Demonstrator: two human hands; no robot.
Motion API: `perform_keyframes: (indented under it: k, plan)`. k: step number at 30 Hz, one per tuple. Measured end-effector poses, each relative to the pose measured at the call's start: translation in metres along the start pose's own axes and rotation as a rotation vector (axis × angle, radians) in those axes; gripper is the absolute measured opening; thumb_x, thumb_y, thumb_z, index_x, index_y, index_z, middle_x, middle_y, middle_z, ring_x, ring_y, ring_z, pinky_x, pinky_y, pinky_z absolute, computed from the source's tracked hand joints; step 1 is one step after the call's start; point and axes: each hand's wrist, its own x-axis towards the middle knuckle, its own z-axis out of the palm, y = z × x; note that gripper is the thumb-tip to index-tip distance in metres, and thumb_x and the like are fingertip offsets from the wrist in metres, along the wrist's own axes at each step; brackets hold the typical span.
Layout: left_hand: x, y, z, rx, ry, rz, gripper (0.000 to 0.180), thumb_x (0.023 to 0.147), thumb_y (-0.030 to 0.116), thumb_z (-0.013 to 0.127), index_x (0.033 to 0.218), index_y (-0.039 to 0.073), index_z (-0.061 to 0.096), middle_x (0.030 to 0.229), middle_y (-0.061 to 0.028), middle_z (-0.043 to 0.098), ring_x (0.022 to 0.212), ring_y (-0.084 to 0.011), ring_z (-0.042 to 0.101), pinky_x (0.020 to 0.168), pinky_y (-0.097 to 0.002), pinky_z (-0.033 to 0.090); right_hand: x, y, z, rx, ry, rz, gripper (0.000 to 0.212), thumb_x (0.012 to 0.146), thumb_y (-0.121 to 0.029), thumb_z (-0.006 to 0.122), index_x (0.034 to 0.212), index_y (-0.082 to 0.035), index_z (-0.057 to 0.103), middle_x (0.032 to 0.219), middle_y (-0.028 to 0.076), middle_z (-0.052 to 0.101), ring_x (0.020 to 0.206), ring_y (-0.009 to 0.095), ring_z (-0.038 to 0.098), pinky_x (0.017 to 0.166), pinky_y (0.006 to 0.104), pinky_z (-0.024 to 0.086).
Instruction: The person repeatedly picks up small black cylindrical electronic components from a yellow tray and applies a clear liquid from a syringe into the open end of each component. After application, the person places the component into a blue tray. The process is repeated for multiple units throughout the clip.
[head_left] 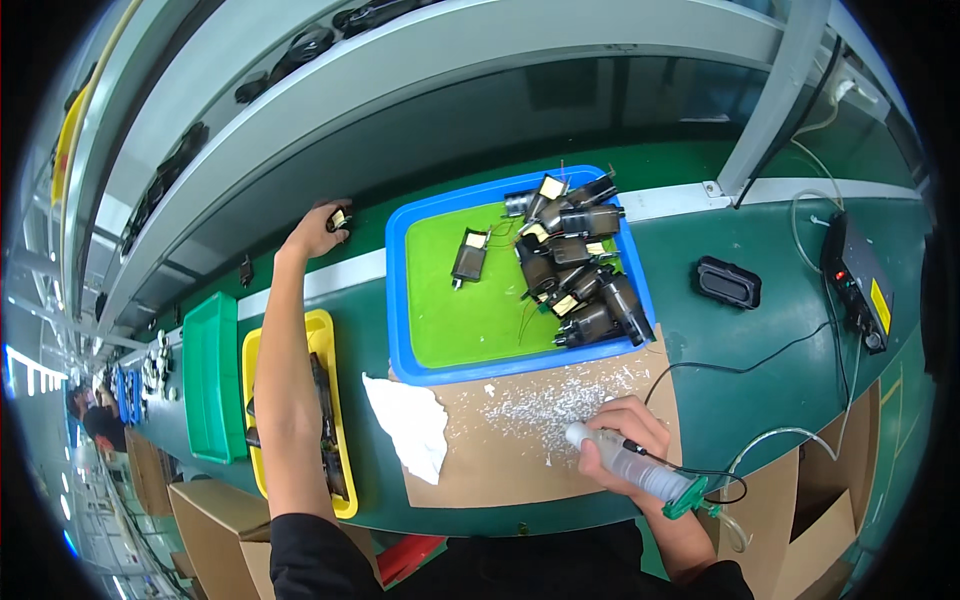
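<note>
My left hand [312,234] is stretched far out over the back of the bench, its fingers closed on a small dark part with a pale yellow patch [340,218]. Near the front edge, my right hand [630,440] grips a translucent dispensing syringe [645,474] with a green cap and a hose. The syringe's pale end points left, over a cardboard sheet [470,470] strewn with white crumbs. Between the hands stands a blue tray [398,330] with a lime-green bottom. Several dark translucent housings with wires [590,222] are heaped on its right side; one housing [470,258] lies apart.
A crumpled white cloth [408,425] lies on the cardboard's left. Beside my left forearm are a yellow bin [342,480] with dark parts and a green bin [212,380]. At right sit a black oblong case [727,283] and a control box [855,285] with cables. A shelf overhangs the back.
</note>
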Motion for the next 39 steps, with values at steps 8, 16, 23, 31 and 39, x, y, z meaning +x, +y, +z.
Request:
perform_keyframes:
  k: [8,16,23,31,39]
  plan:
    - [-0.001,-0.019,0.017,0.033,0.295,-0.388,0.07,0.081,0.022,0.066,0.144,0.019,0.037,0.149,-0.0215,0.028,0.128,-0.0402,0.042,0.106,-0.0432,0.038,0.001,0.0,0.0,-0.035,0.024,-0.051,0.019,0.065,-0.01,0.074,0.08,-0.004,0.063,0.078,0.009,0.062,0.064,0.019,0.063,0.056,0.0282,0.052]
    - [-0.001,-0.01,0.014,0.136,0.26,-0.264,0.047,0.083,0.026,0.066,0.126,0.009,0.055,0.122,-0.0203,0.059,0.11,-0.0407,0.056,0.092,-0.0462,0.047,-0.003,-0.005,-0.003,-0.081,-0.005,-0.069,0.022,0.064,-0.009,0.075,0.082,-0.005,0.063,0.082,0.008,0.062,0.066,0.019,0.064,0.057,0.0288,0.053]
    - [-0.065,0.135,-0.014,-0.239,0.192,0.212,0.049,0.081,0.022,0.07,0.126,0.007,0.055,0.103,-0.0157,0.061,0.087,-0.0246,0.057,0.082,-0.0326,0.047,-0.006,-0.008,-0.001,-0.109,-0.029,-0.075,0.023,0.064,-0.009,0.075,0.083,-0.005,0.063,0.083,0.008,0.062,0.066,0.019,0.064,0.057,0.0285,0.053]
    - [-0.169,0.218,0.012,-1.488,-0.023,0.058,0.056,0.091,0.011,0.06,0.14,-0.002,0.036,0.126,-0.014,0.058,0.106,-0.015,0.056,0.087,-0.0287,0.047,-0.008,-0.02,0.0,-0.071,0.008,-0.086,0.021,0.066,-0.006,0.069,0.084,0.0,0.06,0.088,0.015,0.059,0.072,0.023,0.061,0.065,0.0311,0.05]
    - [-0.218,0.274,0.059,-1.765,-0.171,0.066,0.056,0.093,0.02,0.059,0.14,0.0,0.036,0.11,-0.0101,0.057,0.096,-0.0167,0.058,0.059,-0.0274,0.049,0.0,-0.035,-0.011,0.071,0.232,-0.159,0.02,0.073,-0.01,0.066,0.086,-0.001,0.053,0.087,0.013,0.051,0.068,0.022,0.06,0.063,0.0294,0.051]
